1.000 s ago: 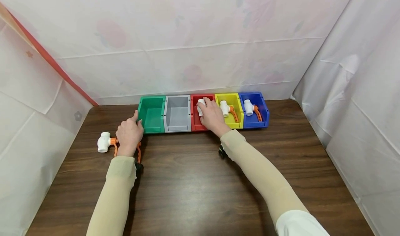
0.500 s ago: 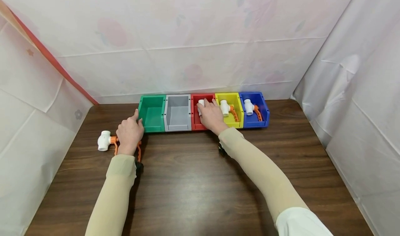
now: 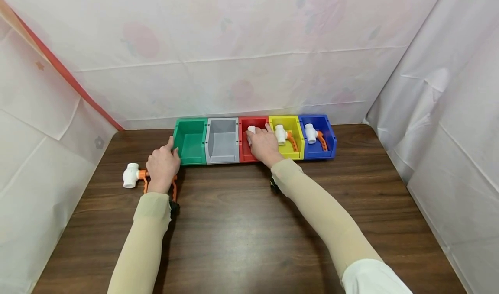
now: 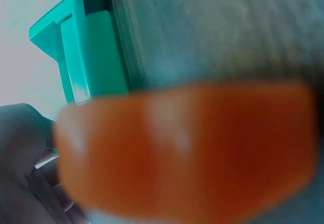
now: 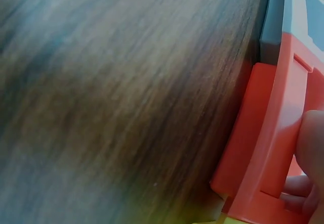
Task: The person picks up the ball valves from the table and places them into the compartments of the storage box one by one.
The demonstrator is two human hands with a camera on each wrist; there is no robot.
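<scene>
Right hand in the red bin, left hand by the green bin

Nearest my head camera, two pale sleeves reach over the dark tabletop. Beside the left wrist I see part of an orange handle; the left wrist camera gives me a large orange blur, and I cannot tell which handle it is. Farther left, a white valve lies on the tabletop.

From the head view, the left hand's index finger and thumb are apart at the green bin's near left side; its other fingers are partly hidden.

My right hand's fingers are clamped on a white fitting inside the red bin. Overhead I get only its white end; the right wrist view adds curled fingers past the front edge, a sliver of white between them.

The grey bin stands between green and red. To the right, the yellow bin and blue bin each hold a white valve with an orange lever. Behind hangs printed cloth.
</scene>
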